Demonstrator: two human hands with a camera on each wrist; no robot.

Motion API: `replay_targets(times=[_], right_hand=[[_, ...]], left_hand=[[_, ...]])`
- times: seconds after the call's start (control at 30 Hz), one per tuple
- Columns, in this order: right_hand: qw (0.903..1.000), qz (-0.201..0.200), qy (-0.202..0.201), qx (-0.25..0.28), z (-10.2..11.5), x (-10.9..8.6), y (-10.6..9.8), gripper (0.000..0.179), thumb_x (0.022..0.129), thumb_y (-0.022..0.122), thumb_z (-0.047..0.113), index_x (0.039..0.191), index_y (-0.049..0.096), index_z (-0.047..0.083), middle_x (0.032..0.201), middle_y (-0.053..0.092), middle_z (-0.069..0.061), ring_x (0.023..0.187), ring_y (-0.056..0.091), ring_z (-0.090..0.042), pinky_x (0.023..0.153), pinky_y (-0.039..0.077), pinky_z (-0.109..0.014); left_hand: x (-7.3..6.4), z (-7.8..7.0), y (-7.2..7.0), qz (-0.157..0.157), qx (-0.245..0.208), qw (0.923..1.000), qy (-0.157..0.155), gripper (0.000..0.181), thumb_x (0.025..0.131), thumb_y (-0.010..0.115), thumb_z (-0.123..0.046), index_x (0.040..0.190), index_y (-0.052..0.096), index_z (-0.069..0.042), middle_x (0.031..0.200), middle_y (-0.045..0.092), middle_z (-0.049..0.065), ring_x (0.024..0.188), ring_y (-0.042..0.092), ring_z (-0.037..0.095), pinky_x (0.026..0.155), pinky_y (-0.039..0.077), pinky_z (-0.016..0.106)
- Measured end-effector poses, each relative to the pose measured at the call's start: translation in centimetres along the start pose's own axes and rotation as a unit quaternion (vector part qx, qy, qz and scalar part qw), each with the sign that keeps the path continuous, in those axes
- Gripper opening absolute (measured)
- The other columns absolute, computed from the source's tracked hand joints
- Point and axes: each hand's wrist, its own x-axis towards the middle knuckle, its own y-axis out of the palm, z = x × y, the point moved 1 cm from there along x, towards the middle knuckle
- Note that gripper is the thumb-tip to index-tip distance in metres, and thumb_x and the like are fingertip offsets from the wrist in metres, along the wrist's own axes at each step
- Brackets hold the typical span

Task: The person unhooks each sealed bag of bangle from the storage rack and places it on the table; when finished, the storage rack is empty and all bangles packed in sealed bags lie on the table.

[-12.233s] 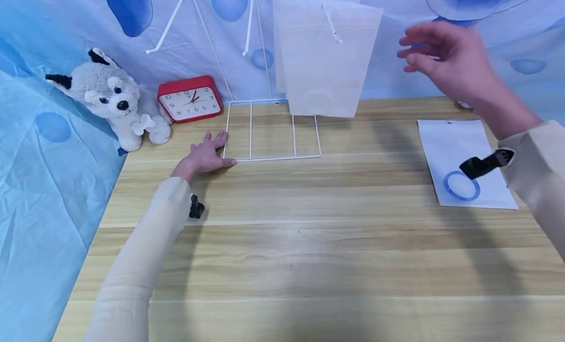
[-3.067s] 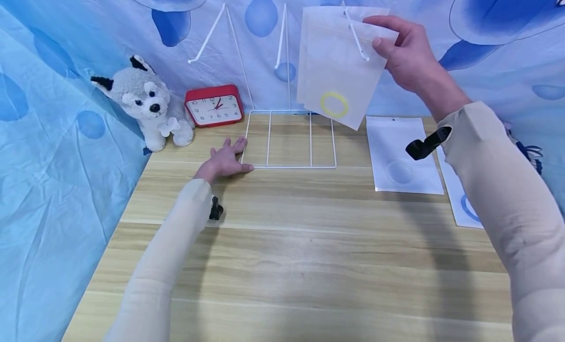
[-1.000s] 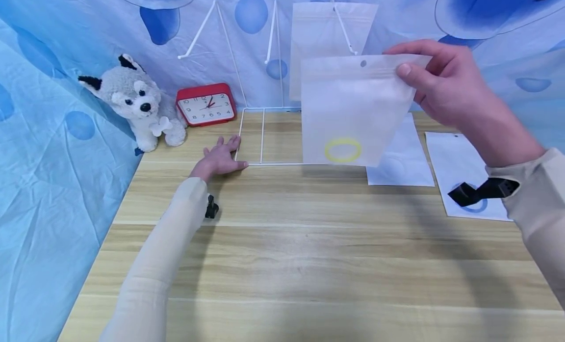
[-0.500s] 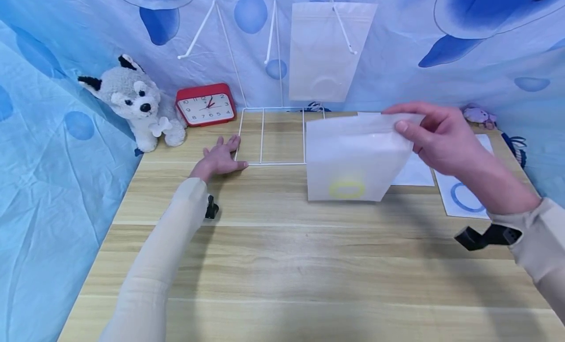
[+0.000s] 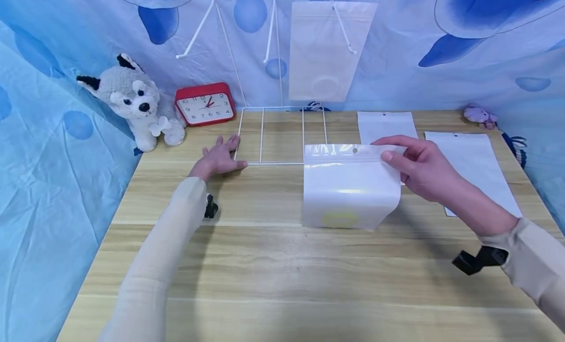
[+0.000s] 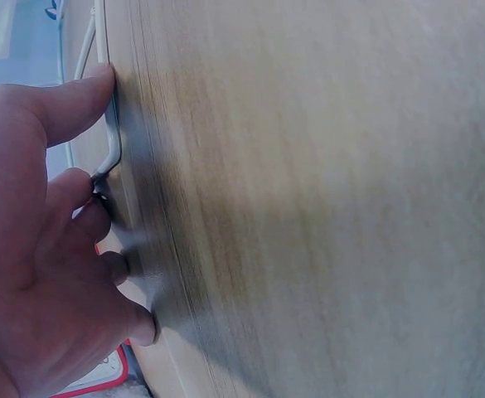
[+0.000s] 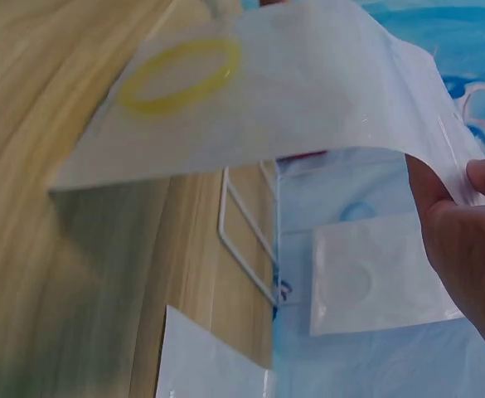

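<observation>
A white zip bag [image 5: 348, 185] with a hole near its top edge hangs from my right hand [image 5: 423, 170]. Thumb and fingers pinch its upper right corner, and a yellow ring [image 7: 180, 76] shows through near the bottom. The bag bends, its lower edge close over the table in front of the white wire rack [image 5: 262, 136]. My left hand [image 5: 216, 160] rests with spread fingers at the rack base's front left corner, thumb on the front wire [image 6: 108, 104]. Another white bag [image 5: 318, 62] hangs on the rack's right hook, with a faint round shape inside.
Two white bags lie flat at the right: one behind my right hand [image 5: 384, 126], another farther right [image 5: 472, 160]. A red clock [image 5: 205, 106] and a plush dog [image 5: 132, 106] stand at back left. A small purple plush [image 5: 478, 115] sits at the back right.
My right hand took the yellow-ring bag off the right hook and has lowered it toward the table. A second bag came to lie on the table earlier. My left hand stays at the rack.
</observation>
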Motion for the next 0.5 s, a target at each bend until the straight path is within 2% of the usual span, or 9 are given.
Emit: replay_targets(times=[0.03,0.1,0.2,0.3,0.4,0.43,0.5], right_hand=[[0.9996,-0.014,0.002,-0.026,-0.1,0.4,-0.1,0.025,0.100,0.062,0.007,0.121,0.074,0.014,0.078,0.063,-0.003,0.057,0.048,-0.013,0.047,0.040,-0.020],[0.9969,-0.039,0.010,-0.067,-0.2,1.3,-0.2,0.024,0.099,0.064,0.013,0.121,0.074,0.017,0.071,0.059,-0.002,0.053,0.041,-0.014,0.045,0.036,-0.023],[0.9941,-0.049,0.011,-0.096,-0.1,2.6,-0.5,0.025,0.099,0.064,0.017,0.123,0.072,0.017,0.083,0.068,-0.003,0.064,0.058,-0.014,0.054,0.049,-0.021],[0.9927,-0.054,0.010,-0.108,-0.1,3.6,-0.8,0.026,0.099,0.064,0.019,0.124,0.072,0.017,0.084,0.068,-0.002,0.070,0.060,-0.013,0.058,0.050,-0.020],[0.9909,-0.055,0.006,-0.122,-0.4,4.5,-1.0,0.027,0.099,0.064,0.018,0.125,0.071,0.017,0.075,0.061,-0.001,0.063,0.054,-0.013,0.053,0.044,-0.019],[0.9878,-0.059,0.005,-0.144,-0.6,4.7,-1.1,0.027,0.099,0.064,0.020,0.124,0.072,0.019,0.068,0.054,0.000,0.057,0.047,-0.013,0.049,0.039,-0.021],[0.9842,-0.058,0.006,-0.167,-1.1,5.2,-1.1,0.027,0.099,0.065,0.022,0.124,0.072,0.019,0.064,0.049,0.000,0.054,0.044,-0.015,0.048,0.038,-0.023]], left_hand=[[0.0,0.1,0.0,0.000,-0.001,1.0000,0.000,0.091,0.096,0.059,-0.045,0.161,0.005,-0.012,0.167,-0.002,0.009,0.149,-0.012,0.041,0.107,-0.007,0.075],[-0.1,0.1,0.1,0.000,-0.002,1.0000,-0.001,0.091,0.096,0.059,-0.044,0.162,0.005,-0.013,0.167,-0.002,0.009,0.149,-0.012,0.041,0.108,-0.007,0.074],[-0.2,0.0,0.1,-0.001,-0.005,1.0000,0.000,0.091,0.096,0.059,-0.044,0.161,0.005,-0.012,0.167,-0.002,0.009,0.149,-0.012,0.041,0.108,-0.007,0.074],[-0.2,-0.1,0.0,-0.001,-0.005,1.0000,-0.002,0.091,0.095,0.060,-0.045,0.162,0.005,-0.013,0.167,-0.001,0.009,0.149,-0.012,0.040,0.108,-0.007,0.074],[-0.2,-0.1,-0.1,0.000,-0.003,1.0000,-0.002,0.091,0.096,0.059,-0.045,0.162,0.005,-0.013,0.167,-0.001,0.008,0.149,-0.012,0.040,0.108,-0.007,0.074],[-0.2,-0.1,-0.1,0.001,-0.003,1.0000,-0.003,0.091,0.096,0.059,-0.045,0.162,0.005,-0.013,0.167,-0.001,0.008,0.149,-0.012,0.040,0.108,-0.007,0.074],[-0.2,-0.1,-0.1,0.002,-0.003,1.0000,-0.003,0.091,0.096,0.059,-0.046,0.162,0.005,-0.014,0.167,-0.002,0.008,0.149,-0.013,0.039,0.108,-0.007,0.074]])
